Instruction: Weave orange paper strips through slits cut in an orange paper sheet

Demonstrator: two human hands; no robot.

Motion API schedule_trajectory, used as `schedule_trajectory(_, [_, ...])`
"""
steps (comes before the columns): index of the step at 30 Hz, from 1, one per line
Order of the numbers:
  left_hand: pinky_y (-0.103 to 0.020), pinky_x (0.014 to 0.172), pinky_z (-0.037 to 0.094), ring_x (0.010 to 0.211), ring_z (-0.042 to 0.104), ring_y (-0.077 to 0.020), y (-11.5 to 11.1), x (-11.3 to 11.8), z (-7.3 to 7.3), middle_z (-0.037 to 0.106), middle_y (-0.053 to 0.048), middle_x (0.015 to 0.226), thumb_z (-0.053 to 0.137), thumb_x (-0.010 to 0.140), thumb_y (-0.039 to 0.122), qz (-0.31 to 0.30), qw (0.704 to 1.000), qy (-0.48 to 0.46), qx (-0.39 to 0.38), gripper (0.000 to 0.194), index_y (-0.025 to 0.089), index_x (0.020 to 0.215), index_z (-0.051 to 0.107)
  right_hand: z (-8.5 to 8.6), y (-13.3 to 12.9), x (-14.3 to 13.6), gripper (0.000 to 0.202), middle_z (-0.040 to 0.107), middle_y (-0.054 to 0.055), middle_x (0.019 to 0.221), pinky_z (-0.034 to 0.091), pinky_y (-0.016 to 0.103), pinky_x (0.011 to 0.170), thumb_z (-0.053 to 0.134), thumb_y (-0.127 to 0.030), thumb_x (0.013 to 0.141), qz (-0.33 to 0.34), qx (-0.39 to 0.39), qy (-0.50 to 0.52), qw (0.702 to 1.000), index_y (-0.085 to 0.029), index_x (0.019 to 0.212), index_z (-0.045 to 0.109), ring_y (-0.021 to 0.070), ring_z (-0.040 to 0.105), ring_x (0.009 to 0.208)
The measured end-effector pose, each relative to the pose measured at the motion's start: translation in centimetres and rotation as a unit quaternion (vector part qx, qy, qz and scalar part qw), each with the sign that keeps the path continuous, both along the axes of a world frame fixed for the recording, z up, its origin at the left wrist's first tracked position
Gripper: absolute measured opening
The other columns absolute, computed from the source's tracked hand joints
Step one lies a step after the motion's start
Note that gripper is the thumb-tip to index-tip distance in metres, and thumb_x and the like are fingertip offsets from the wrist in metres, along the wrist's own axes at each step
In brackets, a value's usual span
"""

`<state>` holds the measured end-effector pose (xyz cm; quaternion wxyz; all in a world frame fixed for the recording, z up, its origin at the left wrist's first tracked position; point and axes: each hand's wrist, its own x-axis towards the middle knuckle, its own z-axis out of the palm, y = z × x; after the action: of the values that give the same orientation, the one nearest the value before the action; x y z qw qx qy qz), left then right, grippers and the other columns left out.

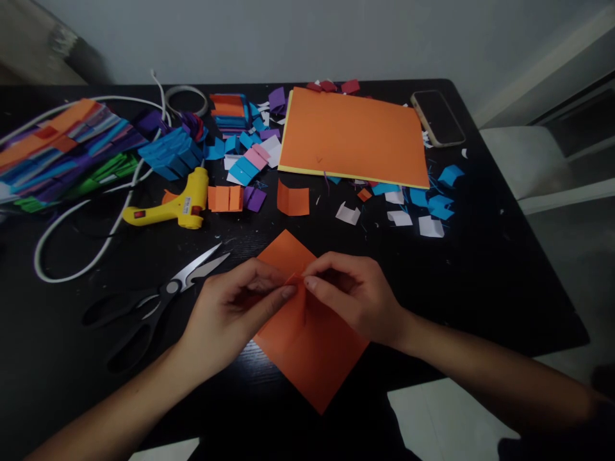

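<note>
An orange sheet of paper (312, 365) lies turned like a diamond near the table's front edge. Above its middle, my left hand (235, 301) and my right hand (358, 294) meet, thumbs against fingers. Between the fingertips is a small orange paper piece (298, 280), pinched from both sides; its exact shape is partly hidden by the fingers. To the left of my left hand, black-handled scissors (172, 287) lie with their blades apart. Beyond the hands, a curled orange paper square (293, 198) rests on the table.
A yellow glue gun (187, 202) with a white cable (43, 250) lies at left, by folded blue paper strips (170, 152) and multicoloured paper strips (57, 147). Farther back are an orange paper stack (355, 134), a phone (437, 116), a tape roll (204, 105) and scattered paper scraps (431, 226).
</note>
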<state>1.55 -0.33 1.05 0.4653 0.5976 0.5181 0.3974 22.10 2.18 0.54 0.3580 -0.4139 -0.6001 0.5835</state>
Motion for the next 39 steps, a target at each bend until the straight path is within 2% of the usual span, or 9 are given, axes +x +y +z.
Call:
schedule_trajectory(6, [-0.012,0.06,0.057,0.064,0.071,-0.0078,-0.08,-0.08,-0.02,0.074,0.004,0.072,0.078,0.086,0.012,-0.003,1.0,0.002,-0.006,0.01,0.02,0.084,0.073,-0.03,-0.12,-0.07,0.003,0.076,0.002,0.086,0.055,0.022,0.069,0.073,-0.02,0.091,0.001,-0.005,0.006,1.0,-0.018,0.091,0.076,0.0129,0.071,0.078])
schedule_trajectory(11, [-0.012,0.061,0.058,0.065,0.072,-0.0076,-0.1,-0.03,-0.05,0.075,0.005,0.073,0.079,0.085,0.011,0.001,1.0,0.0,0.001,0.012,0.021,0.086,0.072,0.05,0.02,-0.22,0.008,0.076,0.001,0.082,0.055,0.022,0.067,0.074,-0.024,0.091,-0.001,-0.016,0.001,1.0,-0.018,0.086,0.076,0.0125,0.07,0.075])
schedule_trajectory(16, [-0.017,0.072,0.063,0.075,0.076,-0.0103,-0.54,-0.26,-0.43,0.079,0.004,0.083,0.082,0.085,0.013,0.018,0.999,0.017,0.038,0.019,0.025,0.099,0.075,0.03,-0.02,-0.12,0.008,0.074,0.0,0.081,0.054,0.023,0.067,0.071,-0.023,0.093,0.0,-0.019,0.003,1.0,-0.018,0.087,0.074,0.0121,0.068,0.075])
schedule_trajectory(22, [-0.021,0.071,0.064,0.081,0.078,-0.0132,-0.71,-0.65,-0.23,0.082,0.002,0.093,0.08,0.087,0.014,-0.003,0.992,0.074,0.101,0.017,0.026,0.1,0.079,0.01,-0.06,-0.13,0.007,0.074,0.001,0.082,0.056,0.025,0.066,0.075,-0.027,0.091,-0.004,-0.034,0.009,0.999,-0.02,0.089,0.075,0.0138,0.07,0.075])
schedule_trajectory(29, [-0.027,0.074,0.064,0.085,0.078,-0.016,-0.52,-0.67,-0.11,0.083,0.001,0.098,0.077,0.09,0.013,-0.01,0.988,0.079,0.132,0.021,0.028,0.104,0.08,0.41,-0.04,-0.2,0.013,0.076,0.003,0.085,0.055,0.025,0.06,0.076,-0.034,0.092,-0.004,-0.059,0.009,0.998,-0.021,0.09,0.076,0.0166,0.072,0.079])
schedule_trajectory(39, [-0.025,0.071,0.061,0.084,0.077,-0.0145,-0.53,-0.77,-0.09,0.082,0.001,0.096,0.078,0.089,0.009,-0.019,0.987,0.074,0.139,0.023,0.027,0.104,0.079,0.09,-0.1,-0.23,0.006,0.078,0.001,0.087,0.058,0.026,0.071,0.075,-0.026,0.092,-0.006,-0.053,0.019,0.998,-0.02,0.092,0.077,0.015,0.073,0.082])
